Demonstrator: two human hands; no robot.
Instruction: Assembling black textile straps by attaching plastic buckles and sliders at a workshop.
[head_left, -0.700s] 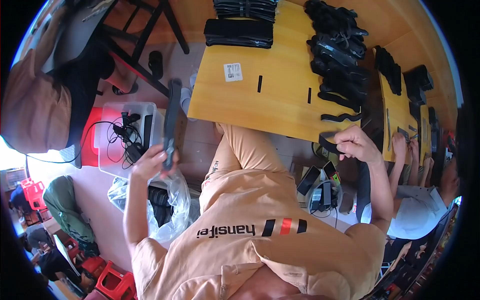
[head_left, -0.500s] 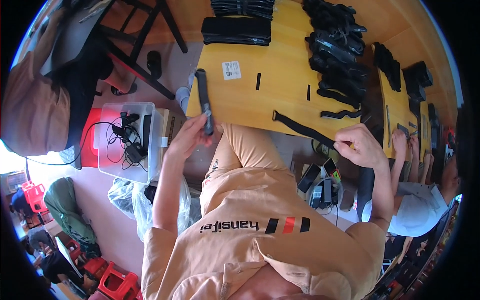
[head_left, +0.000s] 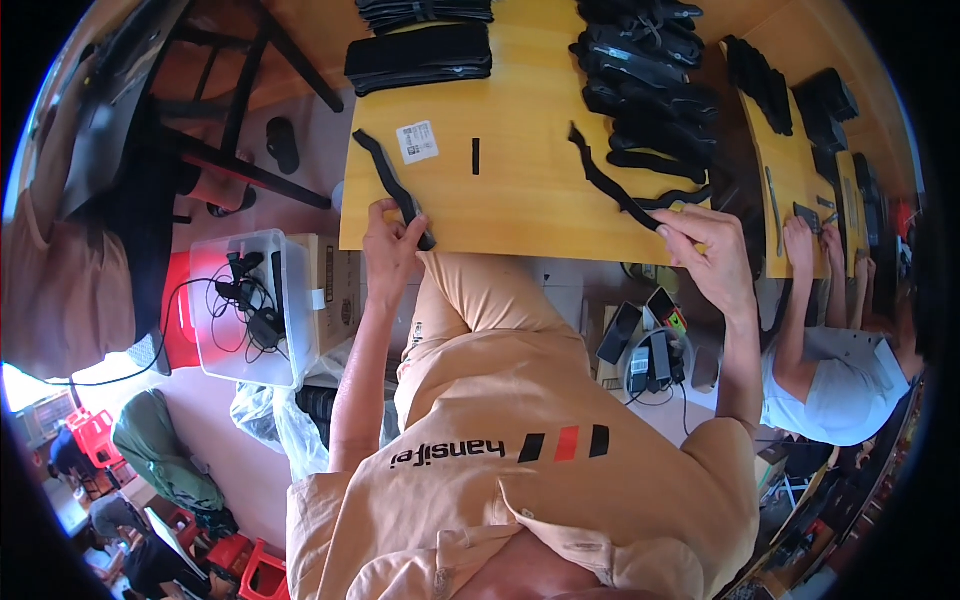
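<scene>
My left hand (head_left: 393, 240) pinches the near end of a black strap (head_left: 384, 172), which slants up and away over the near left part of the yellow table (head_left: 530, 225). At the table's near right edge, my right hand (head_left: 705, 250) grips the end of another black strap (head_left: 600, 180) between thumb and fingers. That strap's far end points away to the left. Close beyond my right hand, a further dark strap (head_left: 685, 197) lies on the tabletop, partly covered. A short black strip or slot (head_left: 476, 156) shows between the two held straps.
Stacked black straps (head_left: 420, 60) lie at the far left, beside a white label (head_left: 417, 142). Bundled black straps (head_left: 650, 100) fill the right side. A clear bin (head_left: 245, 310) with cables stands left; a bucket of devices (head_left: 655, 360) sits below right. Another person's hands (head_left: 810, 240) work farther right.
My left hand has brought its strap over the table edge. My right hand has raised its strap's far end away from me. The view has shifted slightly.
</scene>
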